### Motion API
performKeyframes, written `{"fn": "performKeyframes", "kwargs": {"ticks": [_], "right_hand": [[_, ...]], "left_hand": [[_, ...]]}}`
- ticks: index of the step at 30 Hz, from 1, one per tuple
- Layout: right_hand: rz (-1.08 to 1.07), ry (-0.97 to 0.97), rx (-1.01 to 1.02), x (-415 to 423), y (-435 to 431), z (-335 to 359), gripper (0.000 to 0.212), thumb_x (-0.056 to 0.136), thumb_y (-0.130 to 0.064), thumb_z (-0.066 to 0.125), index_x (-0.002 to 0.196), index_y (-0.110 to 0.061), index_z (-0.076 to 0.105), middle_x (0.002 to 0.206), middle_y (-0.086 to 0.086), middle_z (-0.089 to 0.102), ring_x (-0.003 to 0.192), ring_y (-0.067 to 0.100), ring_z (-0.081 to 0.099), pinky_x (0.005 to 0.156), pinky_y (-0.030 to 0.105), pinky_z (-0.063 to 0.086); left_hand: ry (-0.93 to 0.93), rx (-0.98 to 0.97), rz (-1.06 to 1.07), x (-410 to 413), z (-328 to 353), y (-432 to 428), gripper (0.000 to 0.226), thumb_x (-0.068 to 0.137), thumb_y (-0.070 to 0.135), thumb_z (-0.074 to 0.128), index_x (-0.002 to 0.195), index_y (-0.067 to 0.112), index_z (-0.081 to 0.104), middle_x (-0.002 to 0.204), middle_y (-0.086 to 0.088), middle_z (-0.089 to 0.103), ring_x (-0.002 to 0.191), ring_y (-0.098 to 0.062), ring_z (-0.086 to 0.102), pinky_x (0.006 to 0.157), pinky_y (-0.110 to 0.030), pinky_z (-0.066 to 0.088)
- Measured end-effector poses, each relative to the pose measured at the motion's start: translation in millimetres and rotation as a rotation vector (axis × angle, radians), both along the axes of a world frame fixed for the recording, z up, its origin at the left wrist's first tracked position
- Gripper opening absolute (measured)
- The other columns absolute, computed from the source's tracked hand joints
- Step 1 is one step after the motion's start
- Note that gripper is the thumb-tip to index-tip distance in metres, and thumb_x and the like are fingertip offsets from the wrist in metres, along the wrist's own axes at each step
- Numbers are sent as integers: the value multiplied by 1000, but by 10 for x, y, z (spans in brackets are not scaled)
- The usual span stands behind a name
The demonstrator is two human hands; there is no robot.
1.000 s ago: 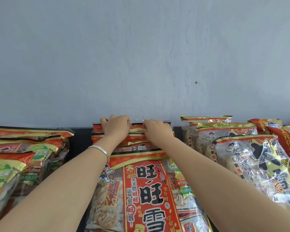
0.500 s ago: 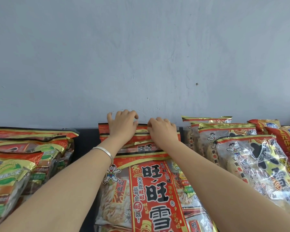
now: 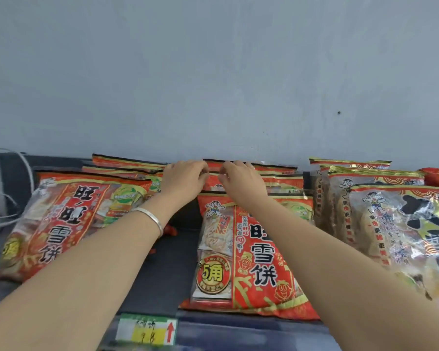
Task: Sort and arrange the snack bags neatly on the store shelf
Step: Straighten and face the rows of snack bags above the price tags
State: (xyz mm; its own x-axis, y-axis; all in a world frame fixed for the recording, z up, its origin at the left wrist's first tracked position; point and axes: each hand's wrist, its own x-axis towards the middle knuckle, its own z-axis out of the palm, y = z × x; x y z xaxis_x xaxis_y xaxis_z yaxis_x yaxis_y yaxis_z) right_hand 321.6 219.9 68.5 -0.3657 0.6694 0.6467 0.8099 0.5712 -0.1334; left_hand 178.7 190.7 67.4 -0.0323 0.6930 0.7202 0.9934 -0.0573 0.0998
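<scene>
A person reaches both bare arms forward over a dark store shelf (image 3: 162, 274) toward a grey wall (image 3: 213, 72). The left hand (image 3: 185, 178) and right hand (image 3: 243, 181) sit almost touching each other. Their fingers are curled, and each seems to pinch the top seam of the rear bag (image 3: 280, 181), a red snack bag in the middle row, just short of the wall.

Nearer the person than the hands, under the right forearm, a front bag (image 3: 259, 249) of the same red kind leans back against that row. Outward of the left hand, a left stack (image 3: 69, 219) of similar red bags slumps at a tilt. Outward of the right hand stand gold-edged clear bags (image 3: 403, 224). A price label (image 3: 147, 331) sits on the shelf edge below the left forearm.

The hold is only a pinch on thin, glossy film near the seam's middle. A tug could probably let it slip free, or leave the bag's outer corners sagging and crooked. The right forearm passes over the front bag, which lies close to the shelf's front edge. Dragging the arm back could crush its contents or slide it off. The left forearm runs close beside the tilted stack, and a nudge might topple it further.
</scene>
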Motion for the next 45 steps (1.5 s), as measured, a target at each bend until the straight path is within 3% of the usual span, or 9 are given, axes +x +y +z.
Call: {"fn": "performKeyframes", "kwargs": {"ticks": [6,12,21,29,34,37,39,41,45], "right_hand": [[133,13,-39,-372,-382,-69,28,98,-29,43,117,-15,59,117,7,59,112,29,50,85,44,49],[223,-24,-54,-875,-618,-72,29,97,-28,45,119,-14,58,116,8,58,112,31,51,85,45,49],[155,-110,-46,-1816,-635,-59,38,98,-33,45,132,-20,53,132,9,52,124,30,47,98,46,43],[-57,-178,-95,-2497,-570,-120,47,98,-44,40,140,-23,43,144,6,47,134,31,41,113,54,22],[-179,-86,-144,-2671,-522,-151,35,100,-43,35,117,-22,57,122,4,64,120,30,55,112,56,22],[-217,-77,-148,-2702,-490,-90,18,99,-27,43,98,-19,60,102,2,68,103,27,62,107,54,32],[-231,-110,-161,-2725,-425,-32,13,97,-15,47,100,-17,59,100,3,67,94,26,63,88,44,48],[-228,-130,-199,-2754,-319,22,16,96,-9,48,103,-15,61,98,3,67,86,25,63,65,36,46],[-163,-112,-246,-2741,-143,65,12,97,-13,50,96,-11,61,92,6,66,77,21,63,59,31,48]], "left_hand": [[38,-33,104,-339,-115,-602,20,96,32,46,106,25,62,110,6,64,105,-19,56,79,-34,36],[-8,-73,160,-908,-176,-933,19,94,36,49,109,28,59,113,6,60,106,-18,56,87,-39,44],[-1,-45,180,-1947,-269,-921,36,93,45,49,125,29,51,128,2,54,119,-21,49,92,-41,42],[-201,-67,164,-2665,-400,-735,53,90,47,53,138,32,37,143,-1,37,133,-23,33,104,-54,29],[-480,-109,123,-2809,-612,-704,81,79,63,59,145,34,21,154,-4,14,140,-30,18,105,-62,26],[-537,-141,75,-2853,-694,-690,89,75,70,56,147,33,16,155,-3,9,139,-33,25,103,-62,33],[-520,-140,61,-2865,-723,-685,90,75,72,53,147,33,16,155,-1,8,135,-33,34,100,-59,39],[-460,-124,98,-2854,-751,-693,88,76,74,48,147,33,16,155,-2,8,131,-34,39,98,-55,43],[-362,-90,189,-2837,-808,-711,86,75,79,38,146,34,19,155,-5,11,128,-35,42,97,-52,41]]}}
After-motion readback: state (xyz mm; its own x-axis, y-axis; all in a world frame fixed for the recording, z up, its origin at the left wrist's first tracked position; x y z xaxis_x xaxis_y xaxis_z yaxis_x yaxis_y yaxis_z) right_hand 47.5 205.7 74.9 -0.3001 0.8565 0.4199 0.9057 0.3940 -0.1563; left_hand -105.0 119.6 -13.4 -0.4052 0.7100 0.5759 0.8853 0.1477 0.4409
